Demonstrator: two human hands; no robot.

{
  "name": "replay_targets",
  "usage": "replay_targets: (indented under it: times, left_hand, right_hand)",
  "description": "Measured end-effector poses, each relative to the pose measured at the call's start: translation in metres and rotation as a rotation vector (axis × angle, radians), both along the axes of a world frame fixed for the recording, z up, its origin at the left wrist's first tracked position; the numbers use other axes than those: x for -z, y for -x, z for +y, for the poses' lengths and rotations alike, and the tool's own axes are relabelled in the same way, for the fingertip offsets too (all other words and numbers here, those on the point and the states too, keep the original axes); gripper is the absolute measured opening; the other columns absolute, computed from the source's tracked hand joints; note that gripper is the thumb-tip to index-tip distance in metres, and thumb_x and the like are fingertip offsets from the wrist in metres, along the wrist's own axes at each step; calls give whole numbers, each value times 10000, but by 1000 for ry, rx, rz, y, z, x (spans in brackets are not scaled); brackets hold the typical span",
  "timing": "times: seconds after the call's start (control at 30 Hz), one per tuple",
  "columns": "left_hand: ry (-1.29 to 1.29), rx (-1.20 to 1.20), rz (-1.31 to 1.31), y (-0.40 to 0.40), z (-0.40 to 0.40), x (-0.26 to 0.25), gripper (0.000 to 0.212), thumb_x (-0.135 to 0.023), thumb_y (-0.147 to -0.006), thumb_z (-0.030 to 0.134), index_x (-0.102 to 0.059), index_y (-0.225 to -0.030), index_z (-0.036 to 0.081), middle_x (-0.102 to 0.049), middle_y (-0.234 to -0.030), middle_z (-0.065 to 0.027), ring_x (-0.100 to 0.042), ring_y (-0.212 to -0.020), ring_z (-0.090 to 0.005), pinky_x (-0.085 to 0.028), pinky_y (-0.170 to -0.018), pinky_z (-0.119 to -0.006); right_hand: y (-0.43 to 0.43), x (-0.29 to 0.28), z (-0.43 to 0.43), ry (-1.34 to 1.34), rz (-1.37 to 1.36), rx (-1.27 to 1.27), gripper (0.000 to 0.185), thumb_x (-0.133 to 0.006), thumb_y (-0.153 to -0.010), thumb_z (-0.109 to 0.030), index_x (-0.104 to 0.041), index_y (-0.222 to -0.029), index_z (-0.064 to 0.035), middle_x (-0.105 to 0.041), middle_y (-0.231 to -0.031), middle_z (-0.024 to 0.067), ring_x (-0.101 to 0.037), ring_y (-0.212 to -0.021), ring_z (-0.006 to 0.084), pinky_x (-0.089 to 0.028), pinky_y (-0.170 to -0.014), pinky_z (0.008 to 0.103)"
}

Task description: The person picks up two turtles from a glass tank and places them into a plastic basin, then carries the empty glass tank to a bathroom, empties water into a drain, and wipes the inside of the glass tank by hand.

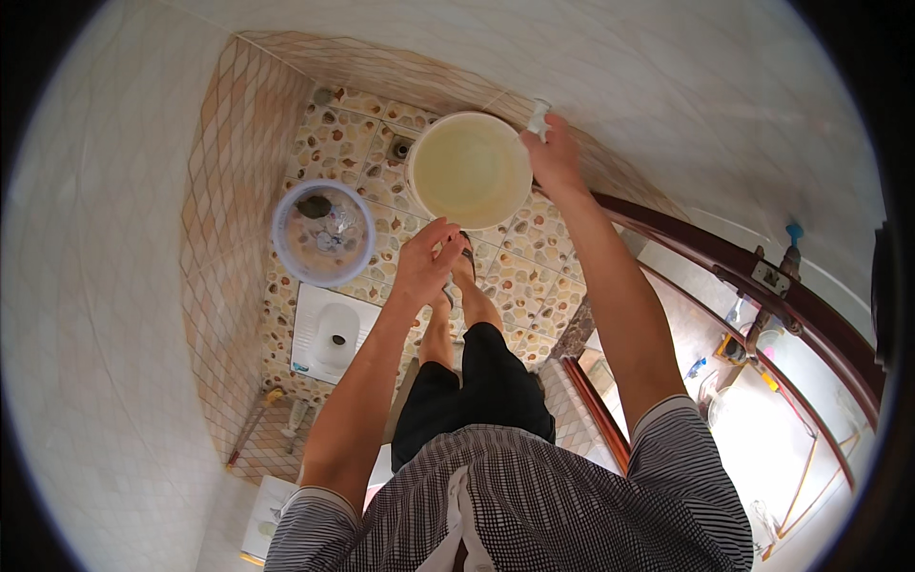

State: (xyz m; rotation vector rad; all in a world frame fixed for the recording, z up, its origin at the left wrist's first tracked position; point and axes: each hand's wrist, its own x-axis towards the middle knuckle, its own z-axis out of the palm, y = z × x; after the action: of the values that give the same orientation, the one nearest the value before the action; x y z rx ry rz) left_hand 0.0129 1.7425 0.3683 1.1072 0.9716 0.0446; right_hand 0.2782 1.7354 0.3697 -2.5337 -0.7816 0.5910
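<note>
My right hand (556, 159) is at the bucket's right side, beside the wall. Its thumb and fingers close around a small white object (537, 121), perhaps a tap; the fingers partly hide it. Below my hands stands a large pale bucket (472, 171) filled with cloudy, yellowish liquid. Loosely curled, my left hand (427, 261) hovers at the near side of the rim, with a gap between thumb and fingers and nothing visible in it. Whether it touches the rim I cannot tell.
A translucent basin (280, 236) on the left holds clear liquid and a dark item (314, 206). A squat toilet (307, 325) is set into the pebble-patterned floor (532, 264). Near the bucket is a floor drain (399, 147). An open dark-red door (686, 232) stands at right.
</note>
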Motion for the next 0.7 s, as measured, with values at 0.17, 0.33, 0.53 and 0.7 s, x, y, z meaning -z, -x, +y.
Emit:
replay_targets:
  times: [0.17, 0.33, 0.53, 0.7]
  left_hand:
    - [-180, -6, -13, -4, 8, 33, 396, -664, -931, 216, -598, -1268, 18, -486, -1432, -154, -619, -1104, -173, -505, -850, -276]
    - [-247, 62, 34, -12, 7, 50, 382, -667, -925, 259, -626, -1230, 33, -473, -1443, -173, -618, -1113, -195, -493, -907, -301]
    - [-14, -125, -26, 22, 3, 88, 352, -614, -964, 166, -585, -1272, -3, -367, -1517, -149, -601, -1118, -165, -478, -924, -278]
    - [105, -243, 13, 35, 5, 105, 383, -613, -971, 180, -565, -1291, -25, -490, -1413, -135, -548, -1158, -134, -460, -947, -273]
  right_hand:
    - [-4, 46, -32, -464, 649, 464, 524, -630, -854, -262, -520, -1300, -9, -608, -1232, 202, -589, -1140, 299, -448, -969, 371]
    - [-19, 193, -116, 126, 406, 94, 593, -669, -840, -260, -496, -1341, 6, -577, -1244, 145, -593, -1057, 259, -488, -822, 386]
    - [18, 278, -120, 284, 736, 509, 785, -691, -804, -315, -336, -1468, -93, -498, -1342, 146, -571, -1102, 287, -455, -925, 457]
    - [-11, 317, -149, 188, 979, 513, 681, -646, -838, -226, -355, -1453, -179, -492, -1322, 121, -549, -1150, 270, -449, -996, 485]
